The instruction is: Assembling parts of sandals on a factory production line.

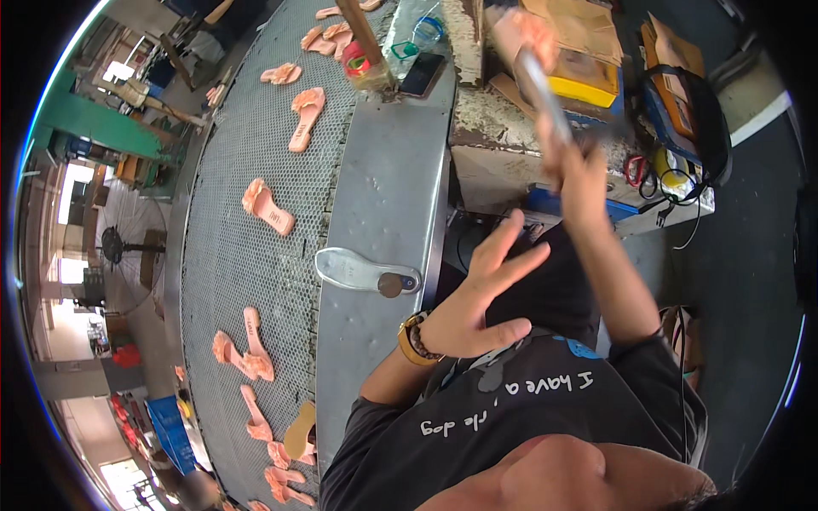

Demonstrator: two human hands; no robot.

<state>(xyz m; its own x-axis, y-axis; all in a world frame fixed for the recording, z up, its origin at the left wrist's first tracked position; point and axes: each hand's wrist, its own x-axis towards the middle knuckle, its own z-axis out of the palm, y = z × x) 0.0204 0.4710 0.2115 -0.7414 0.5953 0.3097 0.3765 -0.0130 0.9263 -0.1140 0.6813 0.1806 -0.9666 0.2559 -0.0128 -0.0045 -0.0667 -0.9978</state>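
Note:
My left hand (pixel 486 298) is held open above my lap, its fingers spread and nothing in it. Farther off, my right hand (pixel 583 183) is closed round the near end of a pink slide sandal (pixel 528 38) with a ruffled flower on top. A long grey metal piece (pixel 546 98) runs along the sandal; motion blur hides what it is and how the two join. To the left of my left hand, a silver sole-shaped metal plate (pixel 349 268) with a round brown knob (pixel 390 284) lies across the grey metal bench ledge (pixel 379 179).
Pink sandals (pixel 268 209) lie along a mesh conveyor belt (pixel 226 264) on the left. A phone (pixel 423 75) and a tape roll (pixel 356 64) sit at the ledge's far end. Beyond my right hand are a yellow box (pixel 584 89), red-handled scissors (pixel 636 170) and a black bag (pixel 711 128).

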